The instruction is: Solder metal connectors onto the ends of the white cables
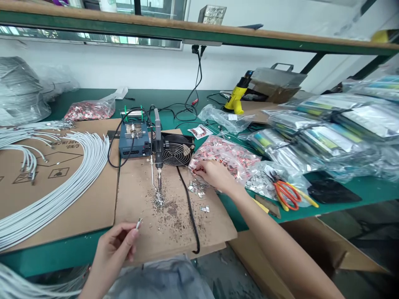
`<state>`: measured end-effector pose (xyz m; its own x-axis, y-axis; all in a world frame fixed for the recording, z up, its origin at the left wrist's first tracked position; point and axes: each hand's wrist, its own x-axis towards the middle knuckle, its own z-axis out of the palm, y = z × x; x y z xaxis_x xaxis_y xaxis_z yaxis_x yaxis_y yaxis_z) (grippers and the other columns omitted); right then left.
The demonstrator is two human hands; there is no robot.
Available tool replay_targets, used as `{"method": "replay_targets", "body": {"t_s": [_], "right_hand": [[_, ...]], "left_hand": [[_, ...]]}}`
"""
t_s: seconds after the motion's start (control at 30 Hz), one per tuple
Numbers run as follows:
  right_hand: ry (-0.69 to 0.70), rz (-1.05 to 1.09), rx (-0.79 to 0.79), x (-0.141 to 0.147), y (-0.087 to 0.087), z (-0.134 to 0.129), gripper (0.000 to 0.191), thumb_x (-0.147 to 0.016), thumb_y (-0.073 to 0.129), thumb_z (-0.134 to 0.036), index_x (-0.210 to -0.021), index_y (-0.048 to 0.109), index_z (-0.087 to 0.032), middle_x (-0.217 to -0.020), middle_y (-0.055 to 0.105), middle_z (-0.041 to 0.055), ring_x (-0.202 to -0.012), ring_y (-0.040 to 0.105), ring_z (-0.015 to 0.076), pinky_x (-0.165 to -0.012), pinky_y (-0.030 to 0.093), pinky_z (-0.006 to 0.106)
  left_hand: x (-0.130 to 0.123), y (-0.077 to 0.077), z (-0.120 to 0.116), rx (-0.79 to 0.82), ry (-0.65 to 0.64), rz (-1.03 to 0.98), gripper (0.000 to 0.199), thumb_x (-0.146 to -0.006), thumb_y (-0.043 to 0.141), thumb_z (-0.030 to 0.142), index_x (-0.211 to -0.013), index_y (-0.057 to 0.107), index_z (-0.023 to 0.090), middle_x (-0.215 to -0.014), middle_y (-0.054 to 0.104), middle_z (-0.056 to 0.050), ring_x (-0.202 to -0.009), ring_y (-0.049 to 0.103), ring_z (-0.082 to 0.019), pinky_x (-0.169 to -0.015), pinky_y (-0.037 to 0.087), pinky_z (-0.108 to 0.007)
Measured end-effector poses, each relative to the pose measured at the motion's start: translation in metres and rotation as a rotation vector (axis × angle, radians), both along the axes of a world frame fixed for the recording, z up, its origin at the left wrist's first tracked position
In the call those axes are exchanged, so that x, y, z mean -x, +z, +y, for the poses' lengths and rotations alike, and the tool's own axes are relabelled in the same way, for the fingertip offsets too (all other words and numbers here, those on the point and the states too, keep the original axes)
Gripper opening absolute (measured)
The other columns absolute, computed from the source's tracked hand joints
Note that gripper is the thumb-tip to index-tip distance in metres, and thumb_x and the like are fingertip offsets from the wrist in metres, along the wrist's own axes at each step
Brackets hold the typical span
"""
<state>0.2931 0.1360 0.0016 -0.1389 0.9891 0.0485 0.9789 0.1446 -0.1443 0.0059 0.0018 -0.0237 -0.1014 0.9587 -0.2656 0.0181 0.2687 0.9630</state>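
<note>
Head view: the left hand (114, 247) pinches a cable (138, 224) between thumb and finger, nearer the person than the upright iron (158, 153). To the iron's right, the right hand (215, 174) is at the parts bag (232, 150), fingers drawn together; whether they grip anything cannot be told. Metal pieces (197, 189) lie right of the iron, beyond a fan (176, 154) just beside it.
</note>
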Motion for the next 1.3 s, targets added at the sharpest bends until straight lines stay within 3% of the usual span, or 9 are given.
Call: {"method": "replay_targets", "body": {"t_s": [0.27,0.4,0.5,0.53,0.63,0.8,0.97,1.1,1.3], "right_hand": [[0.123,0.067,0.026,-0.012,-0.007,0.004,0.012,-0.08,0.058,-0.024,-0.07,0.059,-0.017,-0.075,0.061,0.0057,-0.074,0.057,0.0201,-0.062,0.036,0.026],[0.096,0.154,-0.04,-0.017,-0.005,-0.004,0.009,-0.078,0.058,-0.023,-0.071,0.057,-0.017,-0.065,0.06,0.005,-0.065,0.057,0.0216,-0.059,0.037,0.03],[0.085,0.31,-0.086,-0.004,0.001,-0.018,0.017,-0.082,0.053,-0.032,-0.077,0.055,-0.016,-0.064,0.06,0.005,-0.059,0.057,0.0194,-0.055,0.041,0.03],[0.122,0.42,-0.058,0.005,0.002,-0.023,0.02,-0.083,0.051,-0.036,-0.08,0.055,-0.017,-0.068,0.061,0.0052,-0.06,0.058,0.0178,-0.054,0.044,0.028],[0.228,0.912,0.266,0.039,0.002,-0.035,0.021,-0.077,0.059,-0.036,-0.083,0.059,-0.015,-0.068,0.062,0.0043,-0.056,0.057,0.0141,-0.049,0.047,0.025],[0.11,1.264,0.654,0.079,-0.013,-0.035,0.026,-0.066,0.071,-0.026,-0.087,0.062,-0.013,-0.066,0.063,0.0013,-0.054,0.059,0.0096,-0.051,0.051,0.021],[0.011,1.407,0.699,0.083,-0.029,-0.032,0.034,-0.063,0.075,-0.032,-0.084,0.057,-0.013,-0.068,0.065,0.0007,-0.053,0.062,0.0078,-0.053,0.053,0.018],[-0.055,1.493,0.747,0.084,-0.03,-0.033,0.039,-0.059,0.078,-0.036,-0.082,0.058,-0.012,-0.07,0.067,0.0025,-0.054,0.062,0.0073,-0.054,0.053,0.015],[-0.045,1.513,0.753,0.085,-0.027,-0.034,0.033,-0.06,0.078,-0.031,-0.079,0.059,-0.012,-0.066,0.067,0.0017,-0.051,0.061,0.0074,-0.049,0.052,0.014]], "left_hand": [[-0.001,-0.001,0.003,0.012,-0.059,0.024,0.033,-0.072,0.063,0.043,-0.082,0.063,0.011,-0.048,0.048,0.003,-0.041,0.041,-0.006,-0.04,0.036,-0.016],[0.004,0.006,0.011,0.005,-0.284,0.078,0.035,-0.077,0.058,0.039,-0.099,0.064,0.012,-0.056,0.048,0.002,-0.043,0.043,-0.007,-0.039,0.036,-0.016],[0.006,0.015,0.03,-0.081,-0.434,0.247,0.033,-0.081,0.053,0.037,-0.102,0.064,0.014,-0.054,0.048,0.003,-0.042,0.042,-0.006,-0.039,0.035,-0.015],[0.005,0.017,0.04,-0.091,-0.457,0.302,0.032,-0.082,0.052,0.036,-0.102,0.064,0.014,-0.052,0.047,0.004,-0.041,0.043,-0.006,-0.039,0.035,-0.015],[0.002,0.022,0.072,-0.013,-0.564,0.291,0.032,-0.081,0.052,0.034,-0.101,0.062,0.011,-0.051,0.047,0.004,-0.037,0.041,-0.006,-0.035,0.034,-0.014],[-0.006,0.025,0.103,0.055,-0.712,0.181,0.025,-0.08,0.053,0.033,-0.086,0.062,0.01,-0.064,0.051,0.0,-0.048,0.048,-0.007,-0.037,0.039,-0.013],[-0.008,0.023,0.104,0.108,-0.695,0.027,0.021,-0.078,0.057,0.028,-0.088,0.064,0.011,-0.062,0.051,0.002,-0.046,0.046,-0.005,-0.037,0.04,-0.014],[-0.007,0.019,0.103,0.156,-0.636,-0.026,0.018,-0.078,0.057,0.023,-0.09,0.063,0.012,-0.05,0.049,0.005,-0.038,0.043,-0.005,-0.033,0.037,-0.013],[-0.008,0.021,0.104,0.17,-0.722,-0.046,0.017,-0.079,0.056,0.022,-0.09,0.066,0.013,-0.052,0.049,0.005,-0.039,0.044,-0.004,-0.032,0.036,-0.011]]}}
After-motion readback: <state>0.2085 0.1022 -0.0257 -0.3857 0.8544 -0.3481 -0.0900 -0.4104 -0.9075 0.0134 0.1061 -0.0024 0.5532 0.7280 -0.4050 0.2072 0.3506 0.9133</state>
